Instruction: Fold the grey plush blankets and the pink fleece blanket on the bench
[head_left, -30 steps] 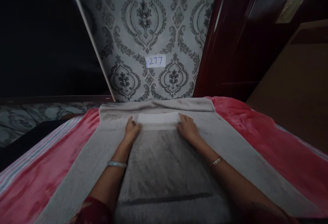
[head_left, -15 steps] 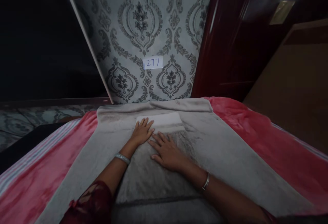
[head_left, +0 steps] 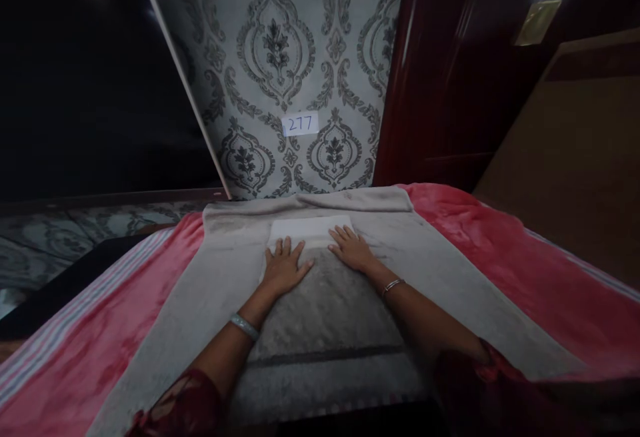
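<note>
A grey plush cloth [head_left: 330,304] lies spread out, with a white band [head_left: 305,226] along its far end and a dark stripe across its near part. I cannot make out whether it is a garment or a towel. My left hand [head_left: 285,269] rests flat on its left side, fingers spread, with the fingertips near the white band. On its right side lies my right hand [head_left: 354,249], palm down, fingers apart and tips over the band. Neither hand grips anything. Underneath is a larger light grey blanket [head_left: 450,304], its far edge turned up in a fold.
Red plush covers [head_left: 480,237] show on both sides, over a striped sheet [head_left: 125,260]. Behind stands a patterned wall with a paper label [head_left: 300,123] reading 277. A dark screen-like panel [head_left: 90,90] is at left, and dark red glossy wood [head_left: 430,90] at right.
My hands have moved apart: the left has slid slightly nearer to me, the right has gone farther out and to the right onto the white band. The view has shifted slightly.
</note>
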Available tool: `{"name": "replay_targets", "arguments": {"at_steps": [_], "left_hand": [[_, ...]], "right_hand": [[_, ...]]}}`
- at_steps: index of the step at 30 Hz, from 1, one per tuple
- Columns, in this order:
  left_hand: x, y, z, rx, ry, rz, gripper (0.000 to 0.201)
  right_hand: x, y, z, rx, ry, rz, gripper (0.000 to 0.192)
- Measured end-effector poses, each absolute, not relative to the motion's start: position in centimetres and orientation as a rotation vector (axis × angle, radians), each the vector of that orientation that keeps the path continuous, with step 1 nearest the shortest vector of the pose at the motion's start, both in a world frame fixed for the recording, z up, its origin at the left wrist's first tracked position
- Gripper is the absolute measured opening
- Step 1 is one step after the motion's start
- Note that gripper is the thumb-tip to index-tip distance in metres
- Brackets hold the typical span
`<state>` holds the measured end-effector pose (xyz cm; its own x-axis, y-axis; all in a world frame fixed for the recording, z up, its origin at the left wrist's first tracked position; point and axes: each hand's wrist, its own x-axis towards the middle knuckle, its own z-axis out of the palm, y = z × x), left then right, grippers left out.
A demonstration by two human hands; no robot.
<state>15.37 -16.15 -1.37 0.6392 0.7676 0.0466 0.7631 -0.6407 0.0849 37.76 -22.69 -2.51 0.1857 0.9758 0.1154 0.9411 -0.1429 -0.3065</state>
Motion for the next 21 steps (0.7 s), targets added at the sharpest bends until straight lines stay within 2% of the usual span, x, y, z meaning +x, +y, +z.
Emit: {"name": "replay_targets", "arguments": {"at_steps": [5,10,12,17,21], "left_hand": [[15.4,-15.8,-1.1,2.762,1.264,0.098,0.076],[13.2,-16.1,-1.1,2.733,1.25,0.111,0.07],[11.7,-16.5,-1.7,2.679,1.282,0.223,0.068],[8.7,-17.5,-3.0,2.351,1.296,0.685,0.058],[7.5,-18.8,-2.4,1.717,1.277,0.945,0.064]], "right_hand": [[38.5,-22.2,-4.5,-1.984,-1.688,0.308,0.058],[39.6,-22.6,-4.5,-1.86,-1.577,0.424,0.054],[40.1,-23.9,-4.9,-1.811,-1.497,0.451,0.057],[40.1,-28.7,-6.5,-1.702,-1.184,0.507,0.076],[38.5,-32.0,-7.7,-1.584,-0.971,0.575,0.076]]}}
